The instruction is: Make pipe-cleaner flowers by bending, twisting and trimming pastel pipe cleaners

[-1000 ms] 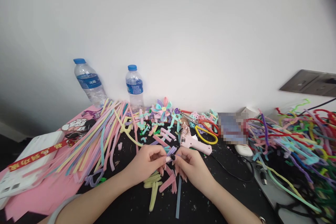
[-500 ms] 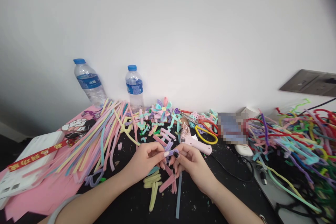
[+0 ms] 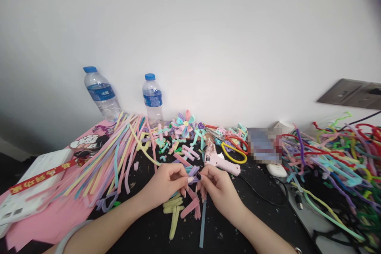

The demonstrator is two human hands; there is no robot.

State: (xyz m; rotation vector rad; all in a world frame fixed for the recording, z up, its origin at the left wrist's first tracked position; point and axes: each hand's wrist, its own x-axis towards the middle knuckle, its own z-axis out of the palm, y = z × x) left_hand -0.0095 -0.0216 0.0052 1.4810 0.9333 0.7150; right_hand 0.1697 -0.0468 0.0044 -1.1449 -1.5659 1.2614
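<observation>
Between my two hands is a short purple pipe cleaner piece [image 3: 194, 179], pinched at one end by each hand. My left hand [image 3: 169, 182] has thumb and fingers closed on its left end. On its right end, my right hand [image 3: 216, 184] is closed, a dark nail showing. Below the hands lie folded pink pieces [image 3: 192, 207] and yellow pieces [image 3: 175, 216] on the black table [image 3: 222, 230]. A translucent glue stick [image 3: 203, 224] lies beside the pink ones. Just beyond my right hand rests a pink glue gun [image 3: 222, 162].
Long pastel pipe cleaners [image 3: 101, 162] fan out at the left. Two water bottles [image 3: 152, 98] stand by the wall. A pipe cleaner flower [image 3: 185, 124], yellow-handled scissors [image 3: 235, 154] and small cut pieces lie behind the hands. A colourful heap [image 3: 354, 166] covers the right side.
My hands have moved slightly apart, with my right hand a little to the right. The purple piece is still held between them.
</observation>
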